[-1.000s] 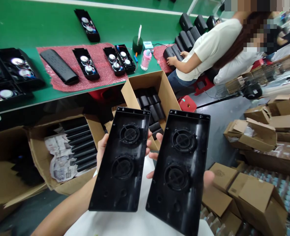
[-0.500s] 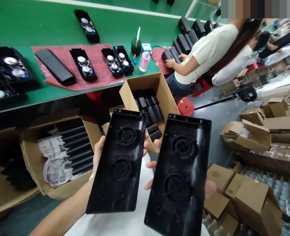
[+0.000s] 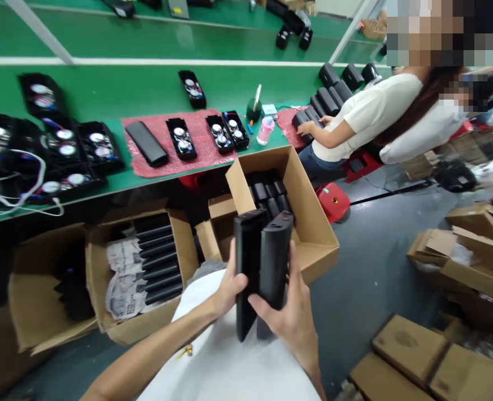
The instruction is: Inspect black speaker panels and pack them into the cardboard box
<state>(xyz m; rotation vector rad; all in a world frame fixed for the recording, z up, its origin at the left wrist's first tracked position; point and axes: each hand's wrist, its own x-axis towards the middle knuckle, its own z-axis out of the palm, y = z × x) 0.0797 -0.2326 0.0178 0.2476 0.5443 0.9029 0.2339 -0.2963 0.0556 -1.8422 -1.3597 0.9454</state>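
holding 2 black shells [image 3: 275, 262] side by side before an open carton [image 3: 315, 245], i have the left hand [image 3: 232, 285] clasping 1 and the right hand [image 3: 293, 314] the other; on the counter [image 3: 117, 92], wired casings [image 3: 182, 140] lie open, evidently unfinished.

From where I sit, the left casing [image 3: 247, 256] and right casing [image 3: 275, 262] both look like smooth black plastic, faintly sheened. Farther off I see shiny, bumpy pink bubble wrap [image 3: 203, 160] on the smooth green desk [image 3: 146, 92]; nearer, a box [image 3: 307, 206] of matt brown cardboard.
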